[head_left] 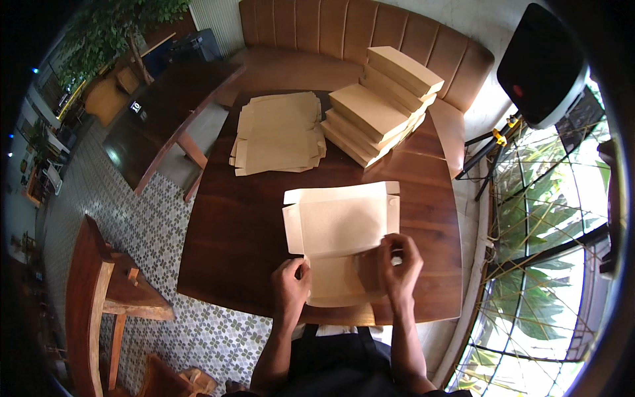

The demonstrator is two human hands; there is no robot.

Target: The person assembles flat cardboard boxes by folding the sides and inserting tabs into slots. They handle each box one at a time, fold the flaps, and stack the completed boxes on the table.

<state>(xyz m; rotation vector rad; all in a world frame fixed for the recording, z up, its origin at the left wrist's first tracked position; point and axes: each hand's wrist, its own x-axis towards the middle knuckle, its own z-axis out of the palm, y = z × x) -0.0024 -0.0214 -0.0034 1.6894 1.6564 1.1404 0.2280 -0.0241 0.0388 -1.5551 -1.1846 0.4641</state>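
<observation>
While both hands work at the table's [231, 264] near edge, a half-folded kraft carton [340, 228] lies open between them

As it sits close to the near edge, a little right of the table's middle, the carton's lid panel lies flat toward the centre with its side flaps raised, and its near half is being bent up; the left hand [290, 284] has its fingers curled together, pinching the carton's near left corner, while the right hand [399, 264] presses a side flap inward at the near right, fingers bent over the cardboard and thumb against it. Toward the far edge a pile of flat unfolded blanks [278, 132] lies left of centre, and just beside it at the far right corner stands a leaning stack of finished boxes [383, 106]. A padded bench [344, 26] runs behind the far edge
</observation>
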